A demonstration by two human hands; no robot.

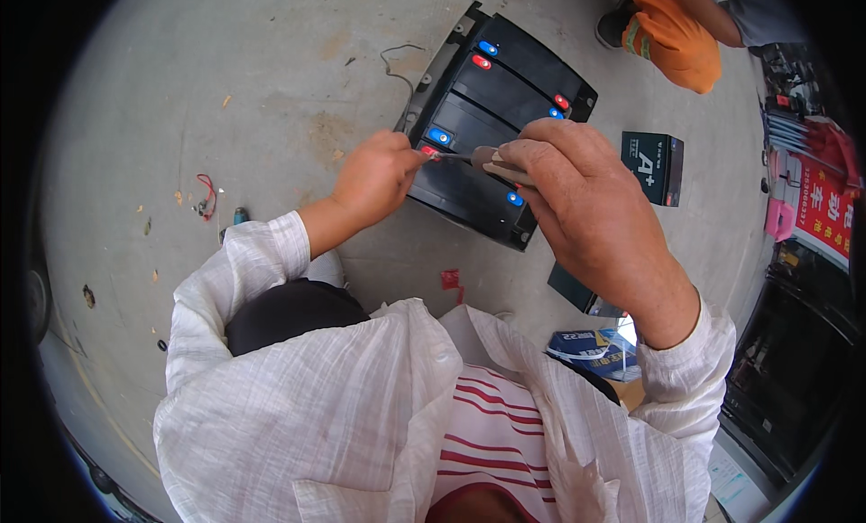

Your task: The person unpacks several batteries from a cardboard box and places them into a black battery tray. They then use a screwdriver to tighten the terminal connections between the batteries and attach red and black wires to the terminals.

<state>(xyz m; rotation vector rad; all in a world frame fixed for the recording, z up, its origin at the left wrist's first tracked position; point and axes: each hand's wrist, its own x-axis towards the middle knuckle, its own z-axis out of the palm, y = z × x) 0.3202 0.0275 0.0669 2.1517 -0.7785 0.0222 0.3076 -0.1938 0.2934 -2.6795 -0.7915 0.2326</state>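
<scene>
A black battery pack [483, 108] of several batteries side by side lies on the floor ahead of me, with red and blue terminal covers on its top. My left hand [374, 176] is closed at its near left edge, fingertips pinching the end of a dark wire [402, 117] beside a red terminal [429, 151]. My right hand [586, 194] grips a screwdriver [484, 158] by its handle. Its thin shaft points left, the tip at the red terminal by my left fingertips. My fingers partly hide the contact there and the pack's right side.
A dark green box [651, 167] stands right of the pack; another dark box [577, 290] and a blue package [595, 352] sit nearer me. A person's orange-clad leg [672, 36] is at the far right. Red wire [207, 197] and small litter lie on the left floor.
</scene>
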